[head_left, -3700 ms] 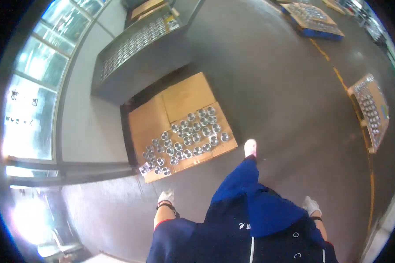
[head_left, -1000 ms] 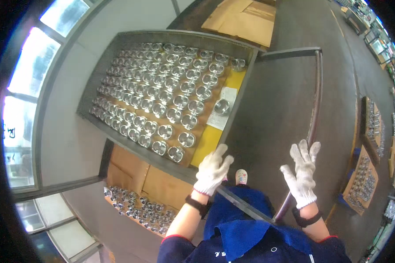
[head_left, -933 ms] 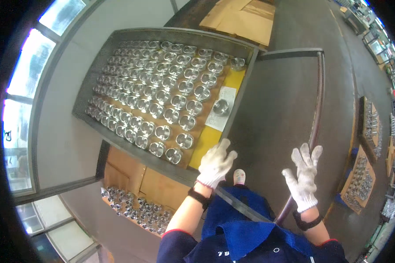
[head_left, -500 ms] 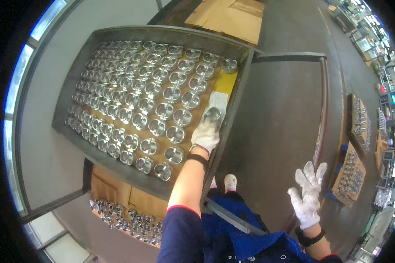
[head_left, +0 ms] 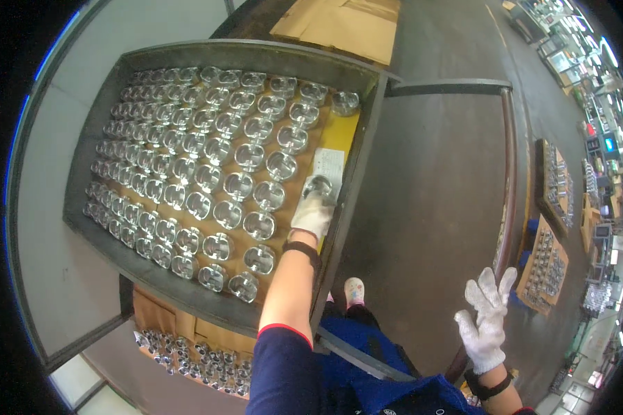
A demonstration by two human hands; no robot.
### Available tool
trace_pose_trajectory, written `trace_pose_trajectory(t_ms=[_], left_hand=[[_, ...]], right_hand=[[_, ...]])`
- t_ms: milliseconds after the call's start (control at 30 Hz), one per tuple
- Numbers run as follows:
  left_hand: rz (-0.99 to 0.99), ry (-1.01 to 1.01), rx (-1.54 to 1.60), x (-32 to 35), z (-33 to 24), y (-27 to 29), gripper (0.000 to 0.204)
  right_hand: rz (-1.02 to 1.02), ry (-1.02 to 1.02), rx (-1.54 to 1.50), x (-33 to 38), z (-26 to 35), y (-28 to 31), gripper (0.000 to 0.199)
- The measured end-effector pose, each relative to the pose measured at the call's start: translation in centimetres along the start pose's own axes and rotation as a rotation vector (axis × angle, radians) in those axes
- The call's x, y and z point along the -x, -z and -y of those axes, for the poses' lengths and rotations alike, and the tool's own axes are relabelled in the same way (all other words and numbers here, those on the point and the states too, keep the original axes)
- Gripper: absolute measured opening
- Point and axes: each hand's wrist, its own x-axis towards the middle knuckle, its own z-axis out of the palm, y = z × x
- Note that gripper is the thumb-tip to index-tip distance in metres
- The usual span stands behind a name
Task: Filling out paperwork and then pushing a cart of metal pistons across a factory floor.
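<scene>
My left hand [head_left: 311,213], in a white knit glove, is closed on a shiny metal piston [head_left: 318,185] at the right side of a dark-walled tray [head_left: 362,131]. That piston sits over a white paper label [head_left: 329,164] lying on a yellow strip [head_left: 338,131]. My fingertips are partly hidden against the piston. Rows of similar pistons [head_left: 239,185] stand on brown cardboard to the left of my hand. Another piston [head_left: 345,103] stands at the far end of the yellow strip. My right hand [head_left: 488,321], gloved too, hangs in the air at lower right, fingers spread and holding nothing.
A metal rail frame [head_left: 510,173] stands right of the tray above the dark floor. More pistons [head_left: 194,363] stand on cardboard below the tray's near edge. Flattened cardboard [head_left: 339,28] lies at the back. Racks of parts [head_left: 543,270] and workbenches line the far right.
The view has shifted slightly, so the tray appears further left and lower. My left hand stays at the same piston by the label. My right hand remains spread in the air.
</scene>
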Motion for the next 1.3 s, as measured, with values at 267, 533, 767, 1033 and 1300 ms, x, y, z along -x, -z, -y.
trace_pose_trajectory(t_ms=[267,533,767,1033,1300], left_hand=[[0.18,-0.044,1.313,3.7,-1.3,9.2,0.034],[0.095,-0.064,0.982,5.2,0.5,8.3,0.027],[-0.047,-0.084,0.708,4.8,1.2,3.3,0.03],[-0.161,-0.236,-0.275,4.0,2.2,-1.1,0.034],[-0.188,-0.177,-0.136,13.1,-4.6,3.8,0.032]], right_hand=[[0.001,0.016,0.033,-0.2,-0.6,0.1,0.056],[0.007,0.028,0.05,-0.2,-0.2,0.2,0.057],[-0.053,-0.006,-0.051,0.0,-0.4,-0.1,0.056],[-0.047,0.036,0.045,0.2,-0.3,0.1,0.056],[-0.107,-0.033,-0.087,0.8,-1.5,-0.7,0.051]])
